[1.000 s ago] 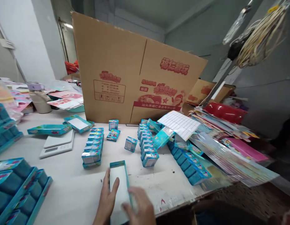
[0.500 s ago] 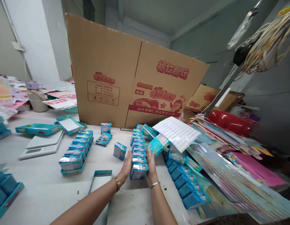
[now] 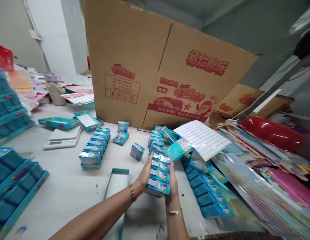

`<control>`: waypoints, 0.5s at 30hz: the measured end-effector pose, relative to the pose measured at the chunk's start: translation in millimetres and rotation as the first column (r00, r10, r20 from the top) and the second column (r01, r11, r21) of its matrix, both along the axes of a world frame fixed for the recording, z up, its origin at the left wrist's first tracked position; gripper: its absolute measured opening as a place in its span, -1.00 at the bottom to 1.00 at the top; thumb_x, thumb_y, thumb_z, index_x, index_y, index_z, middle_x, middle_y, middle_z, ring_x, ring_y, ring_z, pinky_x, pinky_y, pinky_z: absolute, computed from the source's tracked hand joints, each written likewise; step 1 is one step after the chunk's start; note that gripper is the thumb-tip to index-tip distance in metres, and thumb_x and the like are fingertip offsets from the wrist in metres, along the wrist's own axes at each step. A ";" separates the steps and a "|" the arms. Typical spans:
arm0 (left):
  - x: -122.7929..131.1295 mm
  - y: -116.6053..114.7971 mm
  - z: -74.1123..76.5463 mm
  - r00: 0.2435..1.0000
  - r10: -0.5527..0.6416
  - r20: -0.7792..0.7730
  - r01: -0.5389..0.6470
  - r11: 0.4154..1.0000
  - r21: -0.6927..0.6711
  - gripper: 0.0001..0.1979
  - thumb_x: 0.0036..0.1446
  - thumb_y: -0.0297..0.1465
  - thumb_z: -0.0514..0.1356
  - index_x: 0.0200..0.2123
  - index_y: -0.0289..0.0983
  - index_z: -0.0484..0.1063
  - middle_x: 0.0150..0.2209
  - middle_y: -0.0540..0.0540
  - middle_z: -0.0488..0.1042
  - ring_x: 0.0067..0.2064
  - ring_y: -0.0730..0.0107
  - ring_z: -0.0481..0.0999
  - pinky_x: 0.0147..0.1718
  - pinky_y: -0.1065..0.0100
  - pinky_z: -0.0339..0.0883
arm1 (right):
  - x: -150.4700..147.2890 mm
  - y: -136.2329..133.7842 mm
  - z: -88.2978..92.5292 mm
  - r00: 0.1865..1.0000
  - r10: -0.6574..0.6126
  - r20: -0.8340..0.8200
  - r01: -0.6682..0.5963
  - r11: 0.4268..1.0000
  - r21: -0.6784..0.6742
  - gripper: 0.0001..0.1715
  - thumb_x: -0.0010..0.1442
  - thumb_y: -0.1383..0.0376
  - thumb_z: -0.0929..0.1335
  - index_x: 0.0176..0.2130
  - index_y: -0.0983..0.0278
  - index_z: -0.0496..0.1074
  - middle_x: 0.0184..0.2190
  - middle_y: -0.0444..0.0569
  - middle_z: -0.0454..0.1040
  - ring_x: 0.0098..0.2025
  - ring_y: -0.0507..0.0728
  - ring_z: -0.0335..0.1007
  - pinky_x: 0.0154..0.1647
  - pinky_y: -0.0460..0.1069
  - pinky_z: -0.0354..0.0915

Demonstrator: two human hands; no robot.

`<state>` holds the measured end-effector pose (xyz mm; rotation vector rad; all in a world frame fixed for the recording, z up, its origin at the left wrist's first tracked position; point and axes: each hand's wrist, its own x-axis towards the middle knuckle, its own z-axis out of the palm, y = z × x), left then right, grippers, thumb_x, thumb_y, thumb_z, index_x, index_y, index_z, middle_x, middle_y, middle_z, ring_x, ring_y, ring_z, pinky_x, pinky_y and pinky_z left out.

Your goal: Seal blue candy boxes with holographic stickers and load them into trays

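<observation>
A short row of small blue candy boxes [image 3: 158, 175] is squeezed between my two hands, lifted a little off the table. My left hand [image 3: 145, 171] presses on its left side and my right hand [image 3: 173, 176] on its right. Behind it, more of the same boxes [image 3: 156, 138] stand in a row on the table. A long shallow blue tray [image 3: 117, 186] with a white inside lies to the left of my hands, partly behind my left forearm. One loose box [image 3: 137, 151] stands tilted beyond my left hand.
A filled tray [image 3: 94, 148] and a white scale [image 3: 64, 138] stand left. Stacked filled trays [image 3: 19, 186] line the left edge. Boxes in a row [image 3: 210, 196] lie right, beside a label sheet [image 3: 202, 138] and plastic sheets [image 3: 265, 186]. A large carton [image 3: 144, 66] blocks the back.
Both hands have closed on the near part of the box row and raised it toward me, separating it from the boxes behind. The camera view has shifted.
</observation>
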<state>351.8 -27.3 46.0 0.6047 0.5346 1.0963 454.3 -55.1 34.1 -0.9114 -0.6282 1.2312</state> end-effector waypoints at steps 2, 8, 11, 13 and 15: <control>-25.7 -24.6 12.1 0.999 0.032 0.005 -0.032 0.999 -0.011 -0.37 0.25 0.01 0.10 0.29 -0.16 0.25 0.26 -0.09 0.36 0.32 0.03 0.24 0.30 -0.03 0.08 | -25.3 -22.7 17.9 0.999 0.004 -0.044 -0.003 1.000 0.030 -0.24 0.28 -0.15 0.25 0.36 -0.05 0.05 0.17 -0.13 0.43 0.19 0.22 0.37 0.13 0.19 0.38; -109.3 -78.8 13.5 0.993 0.108 0.040 -0.104 0.989 -0.102 -0.32 0.28 0.05 0.01 0.36 -0.12 0.12 0.28 -0.10 0.34 0.27 0.07 0.34 0.27 0.01 0.16 | -107.6 -65.3 15.9 0.994 0.102 -0.035 -0.102 0.995 -0.001 -0.20 0.29 -0.12 0.26 0.38 -0.02 -0.01 0.26 -0.14 0.32 0.27 0.21 0.27 0.25 0.20 0.25; -135.7 -93.3 5.1 0.988 0.129 0.083 -0.115 0.981 -0.156 -0.32 0.30 0.05 -0.04 0.37 -0.12 0.06 0.27 -0.11 0.35 0.26 0.12 0.37 0.26 0.03 0.18 | -131.6 -74.9 3.2 0.988 0.150 -0.019 -0.151 0.988 -0.021 -0.18 0.29 -0.11 0.27 0.39 0.01 -0.04 0.26 -0.12 0.32 0.28 0.19 0.25 0.30 0.19 0.18; -146.5 -100.8 -0.9 0.984 0.140 0.106 -0.120 0.977 -0.175 -0.32 0.30 0.06 -0.04 0.37 -0.12 0.06 0.26 -0.12 0.36 0.25 0.11 0.37 0.26 0.03 0.18 | -141.6 -78.5 -4.5 0.982 0.188 -0.012 -0.188 0.982 -0.030 -0.17 0.29 -0.11 0.27 0.39 0.03 -0.03 0.24 -0.11 0.35 0.27 0.18 0.26 0.30 0.18 0.17; -153.4 -106.8 -8.4 0.980 0.177 0.096 -0.156 0.968 -0.195 -0.30 0.28 0.08 -0.03 0.36 -0.13 0.09 0.26 -0.13 0.36 0.27 0.09 0.35 0.27 0.01 0.17 | -149.0 -80.4 -12.5 0.978 0.211 -0.005 -0.211 0.977 -0.040 -0.19 0.27 -0.12 0.28 0.37 0.02 0.03 0.22 -0.13 0.38 0.28 0.18 0.25 0.30 0.18 0.18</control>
